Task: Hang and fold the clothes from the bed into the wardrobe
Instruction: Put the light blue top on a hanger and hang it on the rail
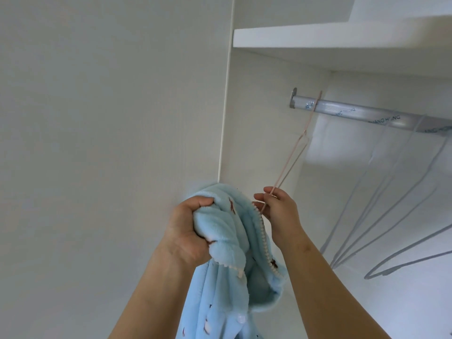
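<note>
— So, where is the garment?

— Bunched in the left hand. The fingers are curled tight round a fold of light blue fleece, with the thumb pressed in on top. The rest of it hangs down between the two forearms to the bottom edge of the view. It has small brown marks, a cream trim along its edge, and a white button low down.

— And the right hand?

— It is raised just beside the fleece, fingers bent, pinching the lower end of a thin pink hanger. That end sits right by the trimmed edge of the fleece; whether it has gone inside the garment I cannot tell.

— Is the hanger on the rail?

— Its hook is over the silver rail, close to the bracket at the left end, and the hanger is tilted down toward the hands.

— Anything else in the wardrobe?

— Several blue-grey wire hangers hang farther right on the same rail, well apart from the pink one. A white shelf runs above the rail, and a plain white panel fills the left side.
</note>
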`<action>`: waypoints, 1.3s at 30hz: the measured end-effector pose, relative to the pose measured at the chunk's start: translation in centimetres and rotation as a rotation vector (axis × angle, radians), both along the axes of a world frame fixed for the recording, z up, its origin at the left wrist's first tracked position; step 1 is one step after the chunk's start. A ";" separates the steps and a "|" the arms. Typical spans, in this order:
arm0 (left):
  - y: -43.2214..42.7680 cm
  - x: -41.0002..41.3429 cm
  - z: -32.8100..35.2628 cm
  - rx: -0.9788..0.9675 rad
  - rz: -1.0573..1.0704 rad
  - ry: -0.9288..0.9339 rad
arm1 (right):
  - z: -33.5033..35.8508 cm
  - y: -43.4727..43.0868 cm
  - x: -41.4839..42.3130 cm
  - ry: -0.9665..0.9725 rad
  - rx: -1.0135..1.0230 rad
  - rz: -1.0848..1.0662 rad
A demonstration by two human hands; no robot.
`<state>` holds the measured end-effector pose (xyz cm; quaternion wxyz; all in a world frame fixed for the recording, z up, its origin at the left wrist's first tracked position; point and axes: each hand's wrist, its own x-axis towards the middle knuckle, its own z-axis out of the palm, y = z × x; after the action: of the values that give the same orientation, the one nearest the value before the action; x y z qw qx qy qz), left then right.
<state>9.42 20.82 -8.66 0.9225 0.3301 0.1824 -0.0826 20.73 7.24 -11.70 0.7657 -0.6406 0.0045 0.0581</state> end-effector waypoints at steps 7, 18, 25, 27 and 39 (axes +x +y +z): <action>0.6 -1.5 -0.3 -0.032 -0.036 -0.085 | 0.4 -0.4 -2.7 -0.079 -0.067 -0.011; 2.3 -6.4 -0.4 0.155 -0.089 -0.141 | -1.4 -0.8 -13.6 -0.098 -0.036 -0.223; 3.3 -11.8 -1.2 0.180 -0.108 -0.159 | -3.4 -0.8 -22.6 -0.023 0.092 -0.400; 3.0 -13.3 -1.5 0.191 -0.129 -0.169 | -4.2 -1.2 -25.1 -0.030 0.088 -0.448; -0.2 -18.4 -0.1 0.213 -0.287 -0.167 | -2.4 -6.0 -34.0 -0.197 0.045 -0.572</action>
<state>-8.94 20.58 -8.79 0.8729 0.4544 0.0640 -0.1657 -13.30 1.23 -14.05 0.7616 -0.5989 0.1091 -0.2223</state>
